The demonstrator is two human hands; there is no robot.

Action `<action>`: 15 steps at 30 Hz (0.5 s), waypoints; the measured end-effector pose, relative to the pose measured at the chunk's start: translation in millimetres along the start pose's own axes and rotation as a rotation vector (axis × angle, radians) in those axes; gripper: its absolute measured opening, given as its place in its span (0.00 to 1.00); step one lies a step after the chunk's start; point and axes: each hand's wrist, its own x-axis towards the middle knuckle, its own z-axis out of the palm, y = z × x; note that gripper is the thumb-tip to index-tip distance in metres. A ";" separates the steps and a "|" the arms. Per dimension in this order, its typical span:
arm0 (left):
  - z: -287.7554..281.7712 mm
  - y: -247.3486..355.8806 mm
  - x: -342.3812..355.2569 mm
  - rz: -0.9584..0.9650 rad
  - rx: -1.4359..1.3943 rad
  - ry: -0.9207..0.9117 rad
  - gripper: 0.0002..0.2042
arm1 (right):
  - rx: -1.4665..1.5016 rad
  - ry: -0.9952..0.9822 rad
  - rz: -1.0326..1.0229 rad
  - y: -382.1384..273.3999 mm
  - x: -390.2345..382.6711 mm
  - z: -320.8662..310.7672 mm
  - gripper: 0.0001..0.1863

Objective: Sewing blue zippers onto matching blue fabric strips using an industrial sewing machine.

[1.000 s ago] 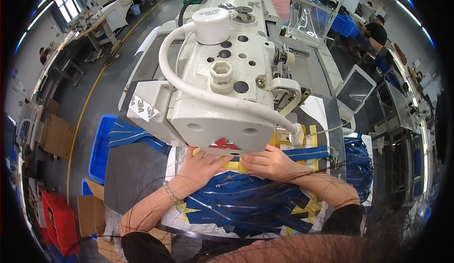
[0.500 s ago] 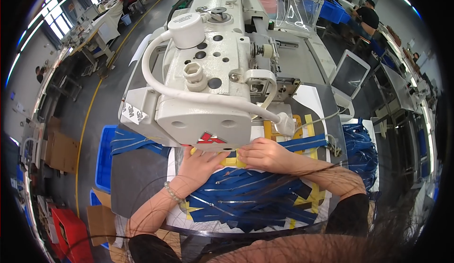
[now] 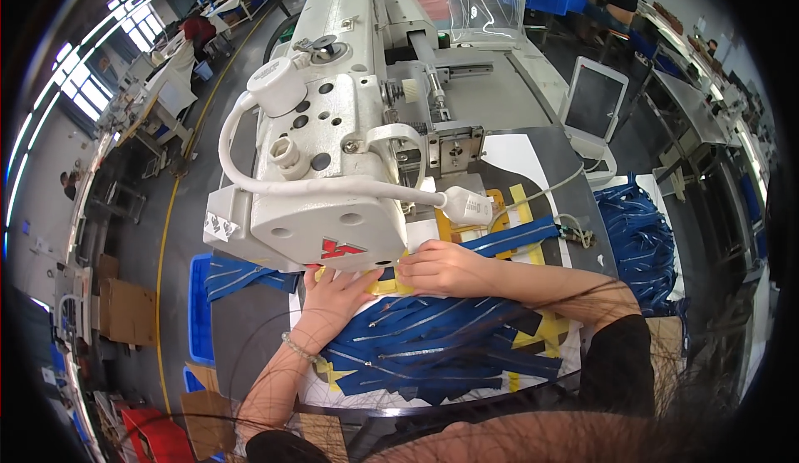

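My left hand (image 3: 333, 292) lies just below the white sewing machine head (image 3: 304, 222), fingers apart on the yellow-taped plate and tips partly hidden. My right hand (image 3: 433, 267) is beside it, fingers closed at a yellow strip (image 3: 387, 285); what they grip is unclear. A heap of blue zipper strips (image 3: 416, 346) lies below both hands on a white board. More strips hang at the left (image 3: 241, 276), and one blue strip (image 3: 520, 234) runs out to the right.
A large pile of blue zippers (image 3: 632, 247) sits at the right beside a grey screen (image 3: 595, 93). Blue bins (image 3: 200, 305), cardboard boxes (image 3: 125, 313) and a red crate (image 3: 154, 434) stand at the left by an aisle. Other people (image 3: 616, 5) sit at benches farther back.
The view has turned, so the machine sits farther left in the picture. My right hand has shifted slightly up along the yellow plate; both hands stay under the machine head.
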 end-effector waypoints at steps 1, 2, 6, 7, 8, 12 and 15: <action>1.5 -1.4 0.4 0.012 0.002 0.000 0.21 | -0.015 -0.005 -0.005 0.9 -0.2 -0.1 0.16; 4.1 -3.3 -0.2 -0.036 -0.018 -0.067 0.19 | -0.029 -0.009 -0.011 1.6 0.4 0.6 0.16; 17.1 -20.4 0.3 -0.039 -0.101 -0.082 0.17 | -0.035 0.005 0.008 5.7 2.3 1.9 0.16; 18.0 -26.6 1.1 -0.027 -0.097 -0.082 0.17 | -0.039 0.004 0.005 8.1 2.2 4.1 0.17; 16.7 -30.7 6.5 -0.116 -0.164 -0.300 0.18 | -0.040 0.001 -0.002 10.9 1.9 4.9 0.17; 12.0 -36.2 23.1 -0.224 -0.431 -0.405 0.21 | -0.089 -0.004 -0.011 20.4 -1.8 3.9 0.17; 18.3 -44.9 28.6 -0.062 -0.449 -0.237 0.22 | -0.040 -0.017 -0.019 26.3 -3.6 4.7 0.16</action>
